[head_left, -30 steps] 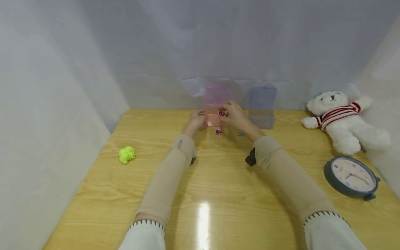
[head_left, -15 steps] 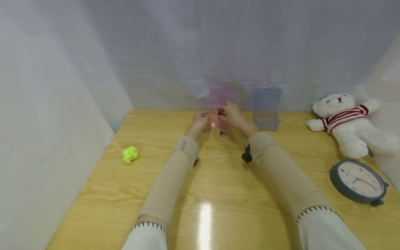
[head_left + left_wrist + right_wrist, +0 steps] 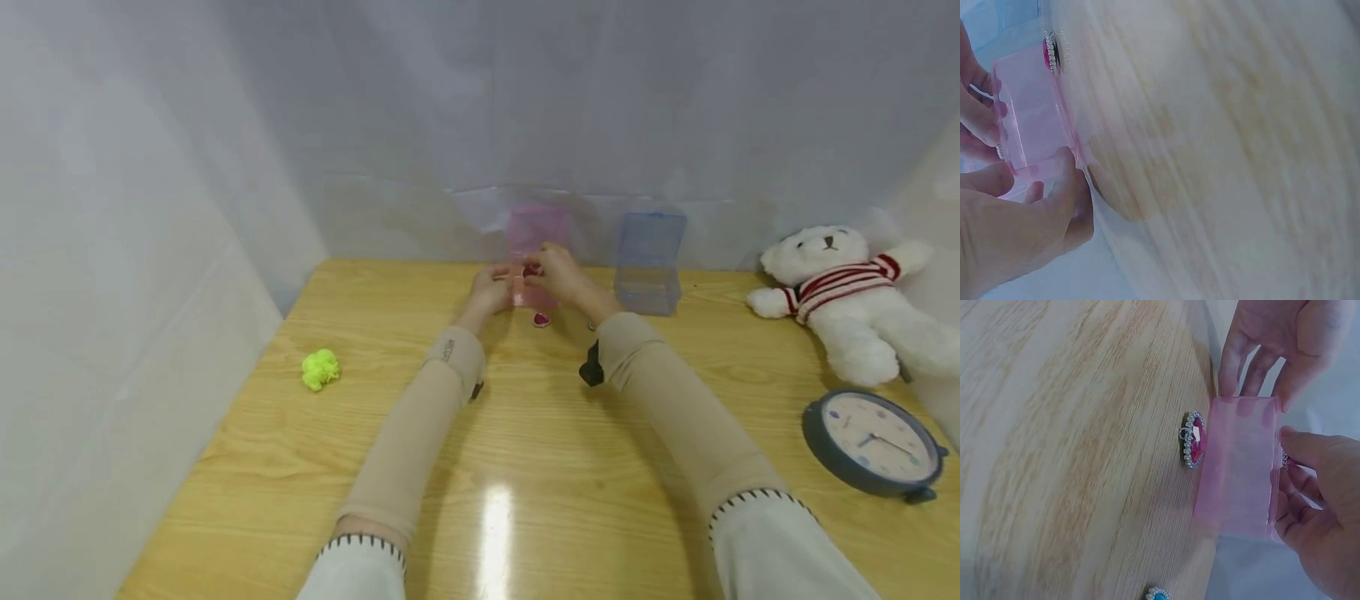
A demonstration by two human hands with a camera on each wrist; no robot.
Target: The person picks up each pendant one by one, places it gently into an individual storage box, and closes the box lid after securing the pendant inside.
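A see-through pink box (image 3: 538, 227) stands at the back of the table, its lid raised. My left hand (image 3: 489, 292) holds the box's left end, thumb near the top rim and fingers along the side in the left wrist view. Over the opening, my right hand (image 3: 562, 275) pinches a pink gem with a beaded silver edge (image 3: 1285, 460), mostly hidden by the fingers and box wall. A similar pink gem (image 3: 1194, 439) lies on the table in front of the box. Farther right lies a blue gem (image 3: 1157, 594), partly cut off in the right wrist view.
Right of the pink box stands a see-through blue box (image 3: 649, 262), lid raised. A white teddy bear (image 3: 847, 304) in a striped sweater and a round clock (image 3: 873, 442) lie at the right. A yellow-green fuzzy clump (image 3: 320, 369) sits at the left.
The head view has turned slightly left, so the scene sits farther right. My right hand has moved left relative to the pink box, carrying the gem over its opening. The left hand stays at the box.
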